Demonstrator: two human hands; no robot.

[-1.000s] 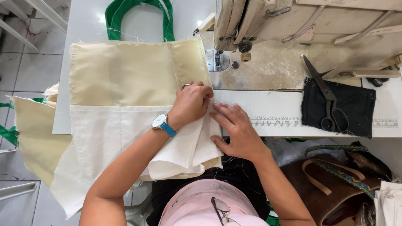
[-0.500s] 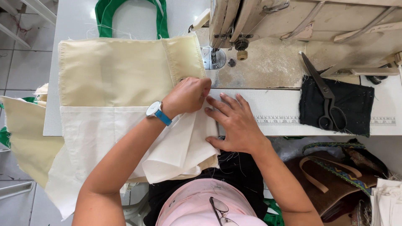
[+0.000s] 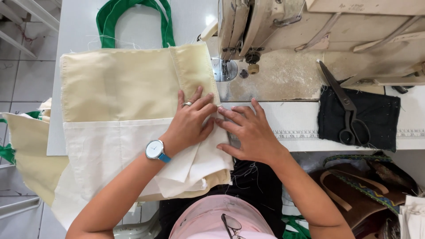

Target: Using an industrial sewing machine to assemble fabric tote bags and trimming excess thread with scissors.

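**Cream canvas bag drawn closer to the needle**

Cream and white cloth fills the table: a two-tone tote bag [image 3: 128, 115] with green handles [image 3: 133, 20] lies flat, its right edge just left of the sewing machine [image 3: 310, 35]. Compared with a second ago, the bag sits lower and nearer the person, and both hands have slid along its right edge; the fold now looks squared up beside the presser foot [image 3: 226, 71], as if being readied for stitching.

Left hand [image 3: 190, 121], with a ring and a blue-strapped watch [image 3: 155, 150], lies flat with fingers spread, pressing the seam where yellow meets white. Right hand [image 3: 248, 130] is also open, fingertips pushing against the folded white edge; neither pinches anything.

Off to the right, black scissors [image 3: 347, 108] rest on a dark cloth patch [image 3: 376, 119], well apart from the hands. A printed ruler strip [image 3: 301, 132] runs along the table edge. Loose folded layers of white cloth [image 3: 199, 170] hang over the near edge and could drag on the bag.
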